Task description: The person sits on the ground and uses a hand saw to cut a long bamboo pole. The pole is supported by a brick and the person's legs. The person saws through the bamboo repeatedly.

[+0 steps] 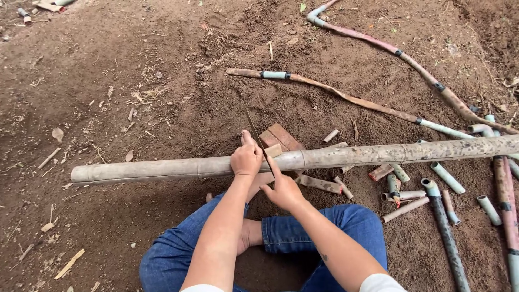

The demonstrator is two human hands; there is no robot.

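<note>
The person sat cross-legged on the soil, knees in blue jeans [335, 227] spread so both forearms could reach forward between them. The right hand [284, 190] was closed round the handle of a thin saw [254, 135], index finger stretched along it, it seemed, to steer the blade; the blade ran up and away from the hand and crossed the pole [303, 159] at a slant. The left hand [246, 158] lay curled over the top of the pole just beside the blade, thumb raised, pressing down, probably to stop the pole rolling. The pole, a long pale bamboo, lay crosswise in front of the knees, from far left to the right edge. It rested on a reddish wooden block [282, 136] next to the blade, which held that part off the ground. Just beyond and to the right lay short cut pieces [403, 181] of bamboo, scattered within arm's reach, some pale green, some brown. Farther off, two long crooked stems [346, 98] stretched across the bare earth toward the upper right, well apart from the hands.
</note>
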